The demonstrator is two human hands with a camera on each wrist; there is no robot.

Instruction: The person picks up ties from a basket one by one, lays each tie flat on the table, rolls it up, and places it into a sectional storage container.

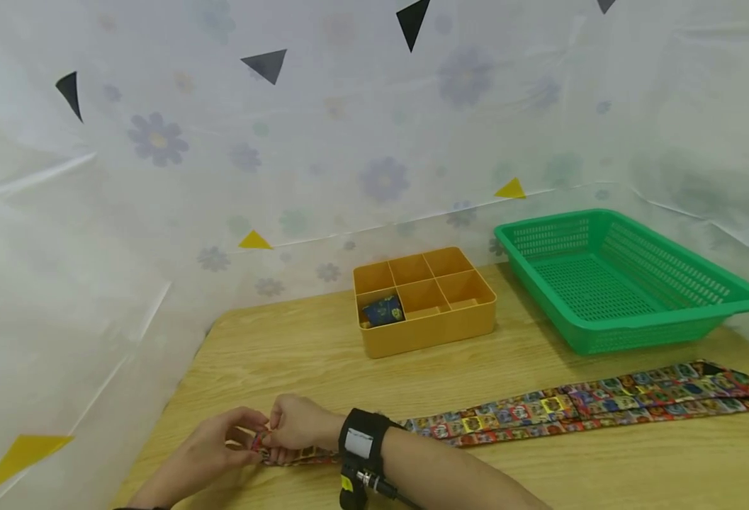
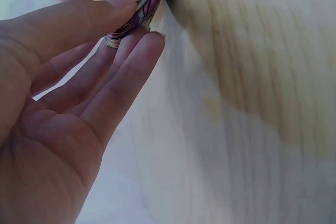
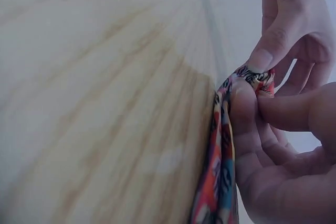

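Observation:
A long necktie [image 1: 604, 404] with a busy multicoloured print lies flat across the wooden table [image 1: 540, 467], its wide end at the right. At the table's near left, both hands meet at its narrow end. My left hand [image 1: 249, 443] pinches the folded tip between thumb and fingers; in the left wrist view the left hand [image 2: 137, 19] has the tie tip [image 2: 149, 3] under the thumb. My right hand [image 1: 273, 432], with a black wrist strap, grips the same end; in the right wrist view the right hand [image 3: 252, 111] holds the tie fabric [image 3: 220, 182] against the table.
A yellow divided box [image 1: 425, 333] stands mid-table, with a rolled dark blue tie [image 1: 383, 310] in its front left compartment. A green plastic basket [image 1: 629, 326] stands at the back right. White floral sheeting hangs behind and to the left of the table.

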